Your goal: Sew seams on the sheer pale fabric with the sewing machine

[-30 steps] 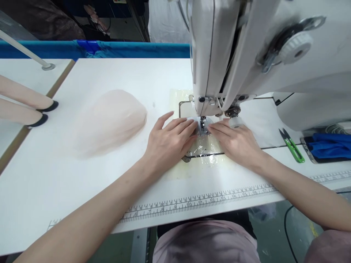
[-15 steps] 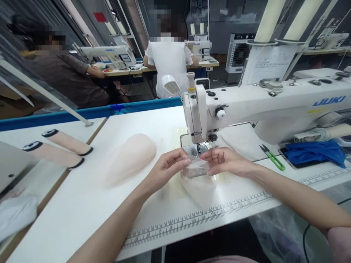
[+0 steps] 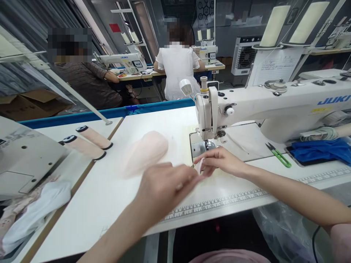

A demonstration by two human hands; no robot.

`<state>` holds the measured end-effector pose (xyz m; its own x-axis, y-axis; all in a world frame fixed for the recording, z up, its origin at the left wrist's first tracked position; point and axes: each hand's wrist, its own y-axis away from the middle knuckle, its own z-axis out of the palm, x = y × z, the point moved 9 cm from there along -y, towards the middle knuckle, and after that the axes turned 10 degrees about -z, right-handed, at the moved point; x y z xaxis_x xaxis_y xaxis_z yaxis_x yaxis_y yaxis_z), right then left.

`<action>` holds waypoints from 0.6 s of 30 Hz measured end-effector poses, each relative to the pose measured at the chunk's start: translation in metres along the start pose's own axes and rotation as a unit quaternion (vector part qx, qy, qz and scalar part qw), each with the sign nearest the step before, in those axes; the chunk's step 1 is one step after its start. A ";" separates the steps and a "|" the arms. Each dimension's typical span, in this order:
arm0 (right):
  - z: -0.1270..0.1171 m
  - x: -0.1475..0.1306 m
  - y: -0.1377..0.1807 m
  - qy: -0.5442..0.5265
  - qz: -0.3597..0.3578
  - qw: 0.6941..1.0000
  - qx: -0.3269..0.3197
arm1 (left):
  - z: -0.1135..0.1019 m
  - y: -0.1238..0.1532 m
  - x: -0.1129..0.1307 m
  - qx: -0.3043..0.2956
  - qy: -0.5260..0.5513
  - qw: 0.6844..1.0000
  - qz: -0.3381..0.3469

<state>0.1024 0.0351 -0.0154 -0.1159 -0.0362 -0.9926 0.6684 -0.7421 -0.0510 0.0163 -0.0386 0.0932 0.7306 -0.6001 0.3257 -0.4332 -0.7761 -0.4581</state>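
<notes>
A small piece of thin whitish fabric is pinched in my right hand, just in front of the sewing machine's needle area. My left hand, slightly smeared by motion, has its fingers closed at the near edge of the same fabric; most of the piece is hidden between the hands. Behind them rises the white sewing machine, its presser foot above the metal plate. Pale pink rounded fabric pieces lie on the white table to the left.
Green thread snips and a blue cloth lie at the right. Two peach thread cones rest at the left, near white fabric. A printed ruler runs along the front edge. Two people sit at machines beyond.
My left hand has come toward me and now holds the fabric's near side. The fabric, spread flat between both hands before, is now bunched and turned. The view has shifted left.
</notes>
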 end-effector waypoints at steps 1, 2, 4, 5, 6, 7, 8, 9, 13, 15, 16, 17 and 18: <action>0.005 -0.001 -0.003 -0.047 -0.008 0.999 -0.004 | 0.009 0.010 0.017 -0.043 -0.002 0.998 0.044; 0.010 -0.002 -0.005 -0.092 -0.013 0.996 -0.013 | 0.021 0.020 0.029 -0.114 0.013 0.991 0.075; 0.021 -0.005 -0.008 -0.151 -0.013 0.988 -0.034 | 0.030 0.036 0.037 -0.190 0.073 0.975 0.085; 0.024 -0.006 -0.009 -0.162 -0.010 0.986 -0.039 | 0.024 0.035 0.028 -0.172 0.109 0.978 0.050; 0.027 -0.008 -0.010 -0.164 -0.005 0.986 -0.041 | 0.013 0.032 0.010 -0.117 0.143 0.983 -0.008; 0.030 -0.009 -0.011 -0.162 -0.002 0.986 -0.041 | 0.002 0.029 -0.014 -0.060 0.164 0.981 -0.083; 0.033 -0.010 -0.012 -0.160 0.001 0.986 -0.043 | -0.010 0.028 -0.042 0.011 0.163 0.974 -0.157; 0.037 -0.012 -0.013 -0.160 0.005 0.986 -0.046 | -0.019 0.028 -0.064 0.059 0.162 0.964 -0.204; 0.053 -0.015 -0.019 -0.180 0.019 0.981 -0.065 | 0.020 0.024 -0.109 -0.120 0.295 0.910 -0.265; 0.056 -0.016 -0.023 -0.179 0.023 0.982 -0.060 | 0.035 0.031 -0.114 -0.192 0.361 0.869 -0.277; 0.056 -0.015 -0.025 -0.169 0.024 0.984 -0.056 | 0.039 0.035 -0.116 -0.211 0.388 0.850 -0.286; 0.055 -0.014 -0.026 -0.152 0.023 0.987 -0.052 | 0.040 0.040 -0.118 -0.216 0.410 0.835 -0.297; 0.054 -0.013 -0.028 -0.129 0.020 0.990 -0.049 | 0.038 0.046 -0.121 -0.210 0.423 0.824 -0.311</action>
<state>0.0458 0.0200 0.0051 -0.2632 -0.2423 -0.9338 0.7429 -0.6684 -0.0359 -0.0722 0.0057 0.0015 0.3274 0.1576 0.9316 -0.3885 -0.8763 0.2848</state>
